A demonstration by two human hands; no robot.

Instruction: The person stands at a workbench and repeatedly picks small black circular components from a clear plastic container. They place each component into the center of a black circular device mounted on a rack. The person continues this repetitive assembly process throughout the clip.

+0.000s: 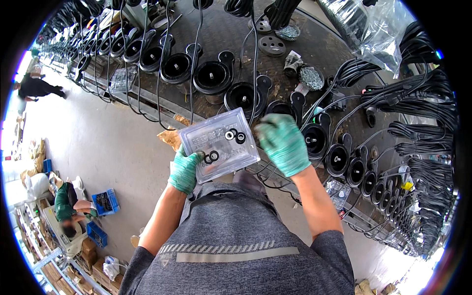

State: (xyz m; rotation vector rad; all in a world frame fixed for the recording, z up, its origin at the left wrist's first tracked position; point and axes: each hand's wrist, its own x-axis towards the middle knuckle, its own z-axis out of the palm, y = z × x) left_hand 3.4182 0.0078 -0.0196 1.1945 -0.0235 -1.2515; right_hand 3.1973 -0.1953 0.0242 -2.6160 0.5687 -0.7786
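One left hand, one right hand and one clear box are counted. About five rings, two heaps of small metal pieces, two other people, at least two blue crates and over a dozen black cups are seen.

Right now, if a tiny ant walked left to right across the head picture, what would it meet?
Standing person in dark clothes → blue plastic crate → left hand in green fabric glove → clear rectangular plastic container → right hand in green fabric glove → coiled black cables.
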